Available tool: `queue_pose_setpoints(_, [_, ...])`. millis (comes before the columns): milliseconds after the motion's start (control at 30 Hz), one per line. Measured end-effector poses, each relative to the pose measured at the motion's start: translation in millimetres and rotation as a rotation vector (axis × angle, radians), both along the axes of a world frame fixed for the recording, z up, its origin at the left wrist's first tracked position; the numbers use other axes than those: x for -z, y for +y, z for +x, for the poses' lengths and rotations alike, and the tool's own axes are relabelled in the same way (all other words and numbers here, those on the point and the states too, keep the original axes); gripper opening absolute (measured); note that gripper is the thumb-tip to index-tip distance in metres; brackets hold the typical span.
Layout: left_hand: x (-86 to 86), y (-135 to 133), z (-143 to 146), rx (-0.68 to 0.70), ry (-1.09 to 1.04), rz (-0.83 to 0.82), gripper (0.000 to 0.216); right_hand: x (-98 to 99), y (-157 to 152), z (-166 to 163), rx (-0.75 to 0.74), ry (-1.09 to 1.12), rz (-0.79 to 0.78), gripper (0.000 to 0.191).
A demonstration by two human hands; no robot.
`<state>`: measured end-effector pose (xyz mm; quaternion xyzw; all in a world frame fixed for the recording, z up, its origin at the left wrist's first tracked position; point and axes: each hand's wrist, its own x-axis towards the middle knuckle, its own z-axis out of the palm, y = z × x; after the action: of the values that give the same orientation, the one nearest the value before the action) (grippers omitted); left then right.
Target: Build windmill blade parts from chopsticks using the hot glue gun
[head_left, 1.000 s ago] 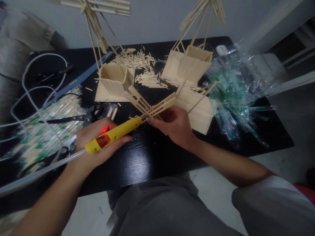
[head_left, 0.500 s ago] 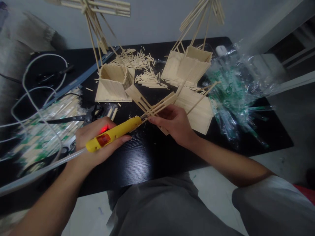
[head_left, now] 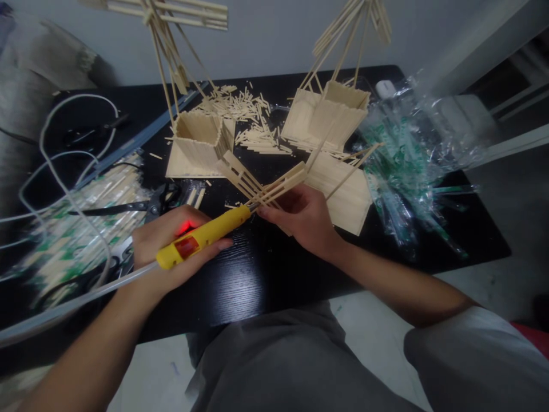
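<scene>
My left hand (head_left: 165, 249) is wrapped round a yellow glue gun (head_left: 203, 236) with a red lit switch; a pale glue stick trails out of its rear to the lower left. Its tip touches a small frame of wooden sticks (head_left: 261, 186) shaped like crossed ladders. My right hand (head_left: 306, 220) pinches that frame from the right, just above the black table (head_left: 257, 280). Behind stand two square stick boxes, one on the left (head_left: 199, 137) and one on the right (head_left: 337, 111), each with tall stick struts rising from it.
Flat stick panels (head_left: 343, 191) lie by my right hand. Loose cut sticks (head_left: 240, 109) litter the back. Crumpled clear wrappers (head_left: 412, 154) fill the right side. Packs of sticks (head_left: 81, 223), black scissors (head_left: 128, 207) and white cables (head_left: 55, 166) crowd the left.
The glue gun has slid a little to the right and up along the frame. My right hand and the frame have barely shifted.
</scene>
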<state>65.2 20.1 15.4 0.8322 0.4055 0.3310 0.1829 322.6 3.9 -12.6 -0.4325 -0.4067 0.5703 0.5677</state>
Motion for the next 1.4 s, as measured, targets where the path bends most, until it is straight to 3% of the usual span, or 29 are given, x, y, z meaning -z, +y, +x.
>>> queue_pose_setpoints(167, [-1.4,-1.3,1.6,-0.055,-0.013,0.032,0.02,-0.6,0.9,0.8,0.0,0.001,-0.031,0.048])
queue_pose_setpoints(700, [-0.1,2.7,0.0,-0.016,-0.002,0.083,0.021,-2.6,4.6,3.8,-0.012,0.051,-0.092,0.046])
queue_pose_setpoints(1167, [0.1,0.3,1.3,-0.007,-0.012,0.017,0.018,-2.4,0.9,0.4,0.001,0.007,-0.037,0.047])
queue_pose_setpoints(1400, [0.5,-0.4,1.3,-0.022,-0.014,0.018,0.022,-4.2,4.2,2.5,0.001,0.036,-0.11,0.047])
